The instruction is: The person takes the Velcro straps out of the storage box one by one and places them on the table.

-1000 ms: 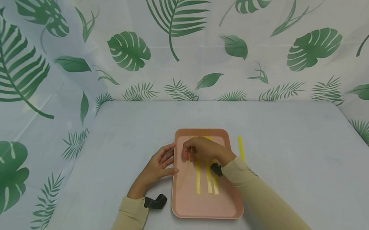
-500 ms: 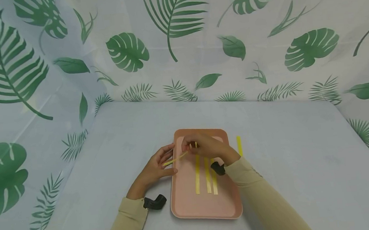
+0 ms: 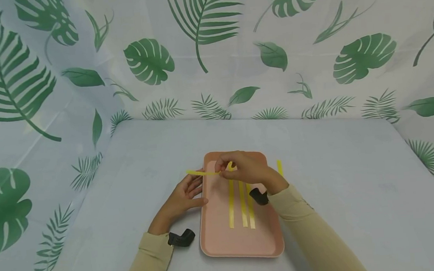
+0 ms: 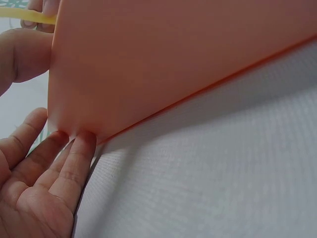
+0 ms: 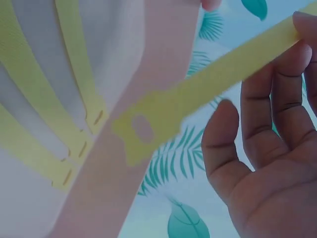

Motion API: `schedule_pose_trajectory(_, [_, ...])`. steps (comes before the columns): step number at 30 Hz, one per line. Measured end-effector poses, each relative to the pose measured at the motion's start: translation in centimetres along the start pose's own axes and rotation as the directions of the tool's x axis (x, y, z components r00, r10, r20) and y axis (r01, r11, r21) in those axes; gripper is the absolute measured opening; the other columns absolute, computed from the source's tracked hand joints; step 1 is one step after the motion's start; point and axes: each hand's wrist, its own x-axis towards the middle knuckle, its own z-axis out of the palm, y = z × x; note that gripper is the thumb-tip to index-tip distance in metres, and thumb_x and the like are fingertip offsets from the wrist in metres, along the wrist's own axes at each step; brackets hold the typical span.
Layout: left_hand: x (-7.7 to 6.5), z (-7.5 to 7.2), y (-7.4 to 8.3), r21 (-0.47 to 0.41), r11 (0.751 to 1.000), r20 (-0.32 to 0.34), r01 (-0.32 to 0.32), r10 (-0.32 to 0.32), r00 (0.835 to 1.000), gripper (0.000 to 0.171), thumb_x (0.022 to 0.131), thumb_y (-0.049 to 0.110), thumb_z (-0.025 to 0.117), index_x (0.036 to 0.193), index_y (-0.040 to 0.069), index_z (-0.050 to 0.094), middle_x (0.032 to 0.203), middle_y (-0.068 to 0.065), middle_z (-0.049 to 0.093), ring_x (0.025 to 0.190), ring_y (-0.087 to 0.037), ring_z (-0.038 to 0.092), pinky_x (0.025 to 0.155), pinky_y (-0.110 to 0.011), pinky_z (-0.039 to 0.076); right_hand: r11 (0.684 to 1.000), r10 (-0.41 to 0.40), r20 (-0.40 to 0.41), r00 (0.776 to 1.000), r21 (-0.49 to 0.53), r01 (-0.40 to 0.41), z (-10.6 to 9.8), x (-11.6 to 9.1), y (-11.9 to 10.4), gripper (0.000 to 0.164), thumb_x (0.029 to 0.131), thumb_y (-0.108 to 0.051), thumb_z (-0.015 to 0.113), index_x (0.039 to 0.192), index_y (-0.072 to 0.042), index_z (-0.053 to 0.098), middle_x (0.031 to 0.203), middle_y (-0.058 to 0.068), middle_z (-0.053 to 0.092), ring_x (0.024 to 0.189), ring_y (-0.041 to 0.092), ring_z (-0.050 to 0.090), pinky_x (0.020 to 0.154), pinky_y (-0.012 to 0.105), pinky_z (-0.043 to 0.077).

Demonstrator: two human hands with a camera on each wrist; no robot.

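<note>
My right hand (image 3: 246,167) pinches a yellow hook-and-loop cable tie (image 5: 237,64) between thumb and fingers, above the far part of a pink tray (image 3: 221,241). In the right wrist view the tie's wide head, with a slot through it, overlaps the tray's rim. Its other end lies at the thumb. On the tray, three like yellow ties (image 3: 231,202) lie side by side lengthwise. At the tray's left side is my left hand (image 3: 181,200), its extended fingertips (image 4: 85,144) touching the wall and its thumb at the rim.
Another yellow strip (image 3: 279,167) lies on the table just right of the tray, partly hidden by the right forearm. A pale cloth (image 3: 359,192) covers the table. Leaf-printed sheets (image 3: 234,57) hang at the back and sides.
The right hand has lifted the pinched cable tie off the tray and turned it, so its free end swings out left past the rim. The left hand stays at the tray's side.
</note>
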Motion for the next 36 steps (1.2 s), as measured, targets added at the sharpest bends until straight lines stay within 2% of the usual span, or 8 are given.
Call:
schedule_pose_trajectory(6, [0.0, 0.1, 0.2, 0.006, 1.000, -0.007, 0.014, -0.014, 1.000, 0.092, 0.090, -0.005, 0.080, 0.163, -0.013, 0.025, 0.171, -0.035, 0.024, 0.157, -0.052, 0.030, 0.118, -0.030, 0.049, 0.998, 0.021, 0.013, 1.000, 0.057, -0.022, -0.4, -0.5, -0.3, 0.004, 0.101, 0.003, 0.071, 0.101, 0.001, 0.068, 0.097, 0.002, 0.067, 0.090, 0.017, 0.065, 0.087, 0.040, 0.061])
schedule_pose_trajectory(11, [0.1, 0.1, 0.1, 0.008, 1.000, -0.009, 0.002, -0.002, 1.000, 0.092, 0.090, -0.005, 0.080, 0.164, -0.012, 0.026, 0.171, -0.035, 0.026, 0.157, -0.051, 0.030, 0.118, -0.030, 0.048, 0.994, 0.063, -0.001, 0.998, 0.092, -0.063, -0.7, -1.2, -0.1, 0.006, 0.102, 0.002, 0.070, 0.102, -0.003, 0.066, 0.099, 0.001, 0.066, 0.095, 0.018, 0.066, 0.087, 0.035, 0.060])
schedule_pose_trajectory(15, [0.1, 0.2, 0.0, 0.003, 1.000, -0.007, 0.003, -0.003, 1.000, 0.092, 0.090, -0.006, 0.080, 0.164, -0.012, 0.026, 0.171, -0.036, 0.026, 0.158, -0.051, 0.029, 0.119, -0.030, 0.048, 0.986, 0.095, -0.011, 0.995, 0.138, -0.093, -0.8, -1.9, 0.0, 0.006, 0.103, 0.002, 0.068, 0.103, -0.003, 0.064, 0.095, 0.001, 0.064, 0.091, 0.020, 0.064, 0.080, 0.032, 0.057])
schedule_pose_trajectory(19, [0.1, 0.2, -0.2, 0.004, 1.000, -0.002, -0.007, 0.007, 1.000, 0.093, 0.090, -0.005, 0.081, 0.164, -0.012, 0.026, 0.171, -0.035, 0.026, 0.158, -0.051, 0.028, 0.119, -0.030, 0.047, 0.977, 0.111, -0.034, 0.993, 0.188, -0.102, -0.9, -2.7, 0.2, 0.005, 0.104, 0.004, 0.067, 0.106, 0.001, 0.064, 0.093, 0.004, 0.064, 0.087, 0.023, 0.065, 0.076, 0.035, 0.064])
schedule_pose_trajectory(22, [0.0, 0.1, -0.2, 0.007, 1.000, 0.001, -0.017, 0.017, 1.000, 0.093, 0.090, -0.004, 0.081, 0.164, -0.013, 0.026, 0.171, -0.035, 0.026, 0.158, -0.051, 0.028, 0.119, -0.029, 0.047, 0.968, 0.118, -0.056, 0.991, 0.229, -0.103, -0.9, -3.2, 0.4, 0.008, 0.103, 0.005, 0.068, 0.109, 0.004, 0.063, 0.096, 0.009, 0.066, 0.087, 0.026, 0.069, 0.076, 0.043, 0.069])
schedule_pose_trajectory(26, [-0.1, 0.1, -0.1, 0.007, 1.000, 0.007, -0.027, 0.027, 1.000, 0.094, 0.090, -0.002, 0.082, 0.164, -0.013, 0.025, 0.171, -0.036, 0.025, 0.158, -0.053, 0.028, 0.118, -0.028, 0.048, 0.949, 0.143, -0.073, 0.987, 0.294, -0.116, -1.0, -3.9, 0.7, 0.014, 0.103, 0.007, 0.066, 0.114, 0.006, 0.059, 0.099, 0.012, 0.064, 0.087, 0.030, 0.071, 0.078, 0.053, 0.069])
schedule_pose_trajectory(30, [-0.1, 0.1, -0.2, 0.008, 0.999, 0.011, -0.035, 0.035, 0.999, 0.094, 0.091, -0.001, 0.082, 0.164, -0.014, 0.025, 0.170, -0.038, 0.025, 0.157, -0.054, 0.028, 0.117, -0.028, 0.049, 0.927, 0.182, -0.085, 0.980, 0.348, -0.142, -1.2, -4.6, 0.7, 0.019, 0.104, 0.008, 0.063, 0.121, 0.008, 0.054, 0.099, 0.011, 0.060, 0.087, 0.030, 0.071, 0.079, 0.055, 0.069])
schedule_pose_trajectory(36, [-0.1, 0.2, -0.1, 0.007, 0.999, -0.002, -0.035, 0.035, 0.999, 0.094, 0.089, -0.003, 0.083, 0.163, -0.015, 0.025, 0.170, -0.038, 0.025, 0.158, -0.053, 0.025, 0.117, -0.026, 0.048, 0.902, 0.222, -0.091, 0.971, 0.396, -0.169, -1.4, -5.3, 0.9, 0.024, 0.106, 0.007, 0.060, 0.128, 0.009, 0.050, 0.098, 0.012, 0.060, 0.081, 0.024, 0.072, 0.079, 0.051, 0.069])
